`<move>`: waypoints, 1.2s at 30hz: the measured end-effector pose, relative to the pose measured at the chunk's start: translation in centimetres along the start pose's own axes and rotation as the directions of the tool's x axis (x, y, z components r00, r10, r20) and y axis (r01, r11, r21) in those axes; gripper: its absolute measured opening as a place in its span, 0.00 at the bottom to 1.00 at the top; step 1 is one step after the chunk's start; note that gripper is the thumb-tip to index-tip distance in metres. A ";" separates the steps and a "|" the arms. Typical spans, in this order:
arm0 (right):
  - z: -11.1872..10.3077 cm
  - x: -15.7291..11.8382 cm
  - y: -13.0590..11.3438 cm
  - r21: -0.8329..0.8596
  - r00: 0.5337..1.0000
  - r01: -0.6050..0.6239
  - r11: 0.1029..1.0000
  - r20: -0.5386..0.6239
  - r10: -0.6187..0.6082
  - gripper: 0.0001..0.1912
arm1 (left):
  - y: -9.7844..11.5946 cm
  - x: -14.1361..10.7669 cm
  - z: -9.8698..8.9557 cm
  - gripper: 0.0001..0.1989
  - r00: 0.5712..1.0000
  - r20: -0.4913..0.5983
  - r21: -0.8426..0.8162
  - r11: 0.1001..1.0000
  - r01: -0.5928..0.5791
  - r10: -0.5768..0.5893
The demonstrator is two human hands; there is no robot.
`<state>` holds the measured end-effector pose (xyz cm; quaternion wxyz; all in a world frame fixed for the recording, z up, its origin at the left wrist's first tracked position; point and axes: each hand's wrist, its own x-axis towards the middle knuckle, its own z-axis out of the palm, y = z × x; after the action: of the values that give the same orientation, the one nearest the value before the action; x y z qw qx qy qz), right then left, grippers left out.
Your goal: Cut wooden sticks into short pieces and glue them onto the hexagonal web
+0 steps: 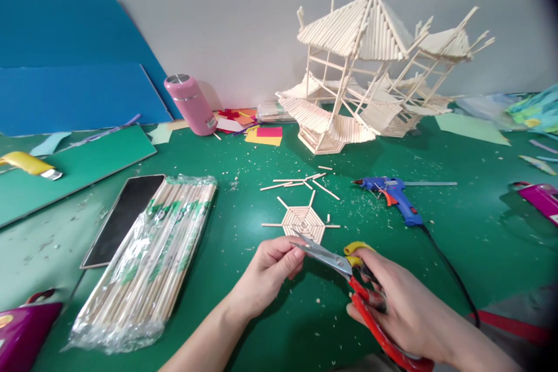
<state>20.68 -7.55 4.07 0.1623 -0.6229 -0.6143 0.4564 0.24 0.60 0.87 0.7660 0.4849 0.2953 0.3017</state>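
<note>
Red-and-yellow-handled steel scissors [340, 264] sit nearest us, our right hand [403, 299] curled round their grips. Our left hand [270, 273] is pinched closed at the blades, on what we cannot tell. That hand and the steel hide the near edge of a flat hexagonal web of pale wooden sticks [304, 222] on the green surface [244, 203]; a blue plastic glue gun [397, 193] lies right, a clear-wrapped stick bundle [150, 261] left.

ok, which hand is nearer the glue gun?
Right. The right hand, gripping the scissors, is just below the glue gun in the picture; the left hand is farther off, to its lower left.
</note>
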 end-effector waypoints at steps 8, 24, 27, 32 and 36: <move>0.4 0.2 0.1 -0.089 0.999 -0.030 0.996 0.035 0.034 0.17 | -0.3 -0.1 0.0 0.12 0.999 0.025 -0.154 0.988 0.026 -0.023; -0.4 0.7 0.1 -0.015 0.993 -0.067 0.998 -0.097 0.066 0.11 | -0.2 0.0 0.3 0.13 0.989 0.135 -0.335 0.937 0.095 -0.052; -0.4 0.3 0.3 0.001 0.998 -0.038 0.999 -0.055 0.038 0.12 | -0.1 0.1 0.3 0.13 0.990 0.135 -0.336 0.937 0.091 -0.047; 0.3 -0.2 0.5 -0.058 1.000 -0.001 0.998 -0.011 0.000 0.14 | -0.2 0.1 0.2 0.12 0.990 0.142 -0.340 0.938 0.071 -0.024; 0.1 -0.1 0.3 -0.061 0.999 0.007 0.998 -0.031 -0.009 0.11 | -0.3 0.0 0.1 0.12 0.983 0.182 -0.311 0.946 0.086 -0.029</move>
<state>20.76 -7.75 3.84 0.1547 -0.6322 -0.6276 0.4271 0.36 0.42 0.59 0.8654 0.3710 0.1885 0.2791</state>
